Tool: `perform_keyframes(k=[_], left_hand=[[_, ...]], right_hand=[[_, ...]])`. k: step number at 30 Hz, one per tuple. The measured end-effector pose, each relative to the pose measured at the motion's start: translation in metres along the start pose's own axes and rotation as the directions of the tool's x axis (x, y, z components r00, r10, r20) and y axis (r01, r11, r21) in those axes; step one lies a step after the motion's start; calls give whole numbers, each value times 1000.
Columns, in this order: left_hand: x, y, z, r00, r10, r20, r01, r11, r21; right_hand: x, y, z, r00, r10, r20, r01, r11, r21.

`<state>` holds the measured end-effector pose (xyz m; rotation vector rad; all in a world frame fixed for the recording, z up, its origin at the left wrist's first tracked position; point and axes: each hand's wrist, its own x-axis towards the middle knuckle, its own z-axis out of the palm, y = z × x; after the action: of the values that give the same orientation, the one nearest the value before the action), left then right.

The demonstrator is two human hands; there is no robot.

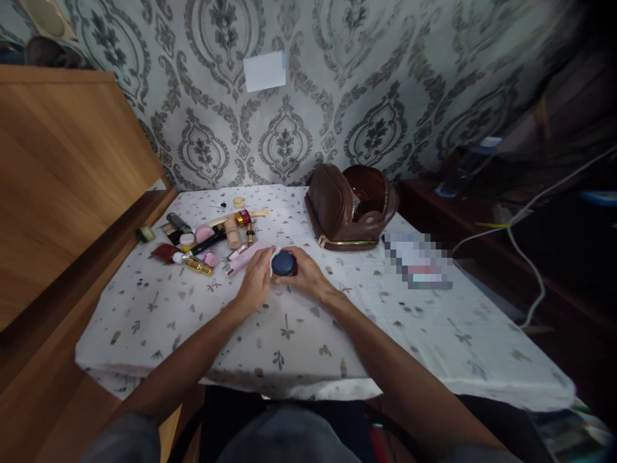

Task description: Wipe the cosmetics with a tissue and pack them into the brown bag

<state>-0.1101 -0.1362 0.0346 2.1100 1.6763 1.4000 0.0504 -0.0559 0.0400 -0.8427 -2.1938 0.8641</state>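
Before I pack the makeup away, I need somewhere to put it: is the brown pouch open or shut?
Open. The brown pouch gapes at the top, its flap folded back and its dark inside showing.

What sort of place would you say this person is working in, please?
Probably a room in a home: patterned wallpaper behind a table under a flowered cloth, strewn cosmetics and an open brown pouch. Both hands, left and right, hold a dark blue jar.

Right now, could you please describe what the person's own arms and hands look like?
Both forearms are bare down to the left hand and right hand. No watch, ring or glove shows. Grey short sleeves end near the elbows at the picture's bottom edge.
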Motion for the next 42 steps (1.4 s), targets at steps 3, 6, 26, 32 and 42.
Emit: perform_keyframes(k=[3,6,26,32,42], left_hand=[[-1,-14,6,996,-33,86,34,999,-5],[2,-18,2,994,-69,85,71,997,-27],[6,-6,-8,990,-119,-74,114,991,-68],[2,-13,3,994,-70,85,74,996,-48],[4,-3,-4,990,-112,-84,105,990,-90]], right_hand=[[-1,3,-3,997,-66,33,65,997,44],[-2,5,-9,982,-124,139,93,973,211],[-3,-2,-12,991,-86,98,82,996,42],[-6,-6,-8,998,45,40,-38,989,-145],[-3,-9,-6,999,28,36,-30,998,49]])
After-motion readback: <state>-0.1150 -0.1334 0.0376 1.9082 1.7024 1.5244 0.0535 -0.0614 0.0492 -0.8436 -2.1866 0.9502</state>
